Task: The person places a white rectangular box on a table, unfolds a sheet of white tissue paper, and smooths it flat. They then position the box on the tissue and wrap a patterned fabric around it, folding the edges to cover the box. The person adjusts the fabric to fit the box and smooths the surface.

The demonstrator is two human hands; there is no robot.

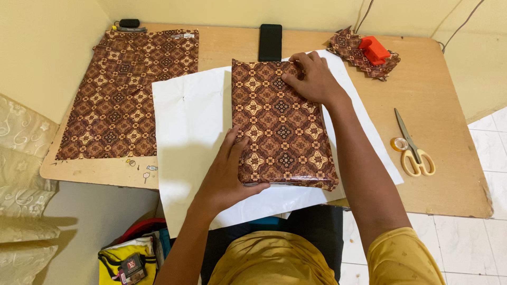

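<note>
Batik-patterned paper [127,95] lies flat at the far left of the wooden table [438,105], a brown sheet with gold medallions, and a small dark object [129,22] sits just past its top edge by the wall. Moving right, white paper [185,137] is spread across the table's middle and hangs a little over the near edge. On top of it sits the wrapped parcel [282,124], a flat rectangular package covered in the same brown batik print, its long side running away from me.

My left hand [227,177] is at the parcel's near left corner, fingers spread flat on the white sheet, thumb up against the package's side and near end. Nothing is clenched; the hand presses and steadies rather than grips. Just beyond the parcel's far end, a black phone [270,42] lies face down on the bare wood.

My right hand [311,76] rests on the parcel's far right corner, palm down, fingers loosely curled over the top edge, pressing the wrapping down. It grasps nothing either.

Further right, a crumpled scrap of batik paper [348,50] lies near the table's back edge with a red tape dispenser [374,50] sitting on it. Nearer me on the right, yellow-handled scissors [414,148] lie closed on the wood, and a small roll of clear tape [399,143] touches them by the handles.
</note>
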